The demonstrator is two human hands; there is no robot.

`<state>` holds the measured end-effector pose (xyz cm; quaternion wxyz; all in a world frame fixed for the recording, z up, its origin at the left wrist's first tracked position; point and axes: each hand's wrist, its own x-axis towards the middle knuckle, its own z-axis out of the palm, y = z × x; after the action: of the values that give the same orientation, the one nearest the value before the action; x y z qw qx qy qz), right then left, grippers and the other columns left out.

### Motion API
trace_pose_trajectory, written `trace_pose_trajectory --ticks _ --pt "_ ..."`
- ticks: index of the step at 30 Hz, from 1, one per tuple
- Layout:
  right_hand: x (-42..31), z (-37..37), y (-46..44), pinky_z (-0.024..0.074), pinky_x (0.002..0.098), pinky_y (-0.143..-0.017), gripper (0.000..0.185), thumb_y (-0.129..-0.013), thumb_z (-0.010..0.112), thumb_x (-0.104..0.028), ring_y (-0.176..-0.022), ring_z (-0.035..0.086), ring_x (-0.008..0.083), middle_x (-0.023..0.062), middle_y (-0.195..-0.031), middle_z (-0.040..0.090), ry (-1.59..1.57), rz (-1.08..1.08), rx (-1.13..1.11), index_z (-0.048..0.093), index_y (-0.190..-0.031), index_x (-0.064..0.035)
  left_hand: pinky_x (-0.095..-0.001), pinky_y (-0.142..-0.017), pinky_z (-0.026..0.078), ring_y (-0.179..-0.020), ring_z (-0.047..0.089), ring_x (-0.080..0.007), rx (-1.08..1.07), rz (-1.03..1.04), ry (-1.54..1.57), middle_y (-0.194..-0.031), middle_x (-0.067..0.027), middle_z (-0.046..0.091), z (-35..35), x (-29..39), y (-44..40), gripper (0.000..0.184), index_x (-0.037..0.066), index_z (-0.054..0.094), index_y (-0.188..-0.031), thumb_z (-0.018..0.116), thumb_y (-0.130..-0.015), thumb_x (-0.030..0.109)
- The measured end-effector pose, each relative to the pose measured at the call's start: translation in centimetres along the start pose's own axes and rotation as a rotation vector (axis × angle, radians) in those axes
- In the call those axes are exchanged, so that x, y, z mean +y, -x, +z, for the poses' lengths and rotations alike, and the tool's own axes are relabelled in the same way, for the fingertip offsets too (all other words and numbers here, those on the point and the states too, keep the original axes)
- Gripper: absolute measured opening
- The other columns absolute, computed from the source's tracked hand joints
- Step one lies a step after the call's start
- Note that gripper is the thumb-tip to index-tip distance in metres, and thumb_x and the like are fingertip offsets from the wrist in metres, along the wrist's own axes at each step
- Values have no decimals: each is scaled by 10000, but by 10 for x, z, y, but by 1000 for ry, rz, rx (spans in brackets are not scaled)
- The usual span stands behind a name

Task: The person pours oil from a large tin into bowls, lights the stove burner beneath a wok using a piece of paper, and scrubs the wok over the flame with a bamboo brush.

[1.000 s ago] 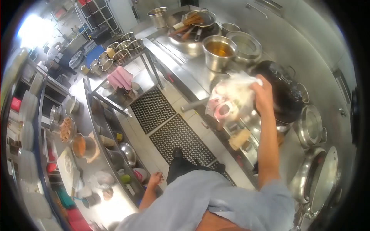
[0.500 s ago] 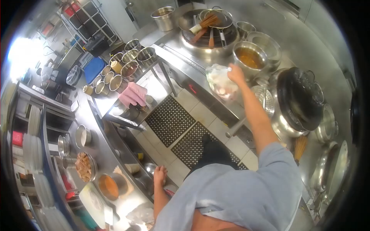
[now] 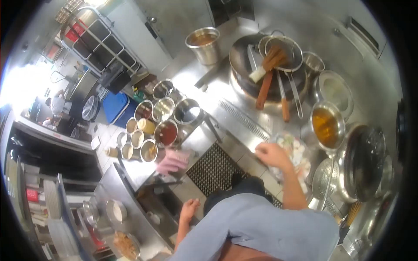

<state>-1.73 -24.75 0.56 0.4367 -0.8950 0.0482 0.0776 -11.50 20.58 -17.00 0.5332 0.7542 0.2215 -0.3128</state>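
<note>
One clear plastic bag (image 3: 299,151) of pale and greenish food pieces is the thing to look at here. It's at the front part of the steel cooktop (image 3: 275,125), just beside the steel pot (image 3: 308,132) of amber liquid and near the perforated skimmer (image 3: 324,176). Contents are too blurry for me to name.

Right hand (image 3: 274,155) is at the bag's near side with the fingers curled; honestly can't tell if they're pinching plastic or just resting against it. Left hand (image 3: 189,209) hangs low, loosely curled, nothing visible in it, though it's too small to say whether the fingers meet.

Handling-wise, my guess: floppy, fairly light, sags and shifts around, probably slick if the food's wet. Thin film could tear, so I'd gather the loose top into one bunch and keep a palm underneath.
</note>
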Motion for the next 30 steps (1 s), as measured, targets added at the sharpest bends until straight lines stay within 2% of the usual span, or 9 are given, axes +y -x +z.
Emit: trace_pose_trajectory --ticks 5,10,13,18,21,23,25,28,30 --pt "-79 -18 -102 508 369 -707 204 -876 605 -235 -784 678 281 146 -847 688 -6 -241 137 680 -938 -56 -251 -719 487 -807 612 -128 -90 328 161 -941 -73 671 -1 215 -86 236 10 598 -1030 561 -959 232" --pt "-105 -37 -206 489 296 -662 178 -885 643 -178 -715 657 175 107 -778 680 -266 -175 187 667 -935 -9 -264 -699 495 -829 635 -149 -156 657 212 -1020 -104 656 -18 410 -183 212 29 571 -1058 537 -976 222" --pt "-83 -28 -294 490 258 -601 215 -916 629 -223 -686 644 115 54 -783 674 -486 -27 194 663 -988 -24 -270 -689 492 -818 642 -168 -189 700 256 -1005 -112 655 -32 514 -287 250 16 546 -1064 543 -972 248" --pt "-76 -56 -472 503 256 -536 335 -923 620 -291 -653 649 138 78 -857 653 -610 153 334 583 -1146 -44 -297 -673 516 -805 660 -225 -144 641 288 -976 -164 643 -18 665 -441 445 -36 483 -1175 588 -927 318" --pt "-56 -76 -576 502 260 -490 384 -896 645 -348 -603 648 154 85 -831 630 -638 350 472 549 -1084 -27 -293 -631 500 -740 631 -195 -148 573 173 -908 -142 627 -3 725 -498 446 -38 519 -1111 608 -904 347" --pt "-48 -82 -618 494 257 -458 390 -881 659 -362 -571 644 161 85 -814 616 -648 446 529 533 -1034 -27 -279 -578 441 -663 552 -142 -164 581 -2 -777 -64 565 -1 747 -531 378 -5 533 -1026 627 -895 337" --pt "-41 -82 -641 479 250 -431 302 -863 658 -281 -540 629 159 80 -765 595 -671 417 469 509 -954 -34 -257 -525 349 -604 458 -84 -95 655 -168 -672 8 503 1 756 -551 262 31 544 -943 642 -869 262" --pt "-30 -83 -657 445 245 -392 190 -818 633 -151 -492 597 150 69 -689 563 -754 349 434 480 -866 -49 -236 -543 348 -617 461 -74 -131 778 -256 -706 14 519 -2 760 -572 177 37 552 -932 621 -843 174" --pt "-22 -75 -660 417 247 -370 154 -786 609 -85 -456 559 142 58 -642 537 -830 282 469 459 -815 -62 -235 -558 352 -637 465 -75 -220 774 -130 -734 14 526 1 757 -573 149 38 553 -930 604 -827 132"
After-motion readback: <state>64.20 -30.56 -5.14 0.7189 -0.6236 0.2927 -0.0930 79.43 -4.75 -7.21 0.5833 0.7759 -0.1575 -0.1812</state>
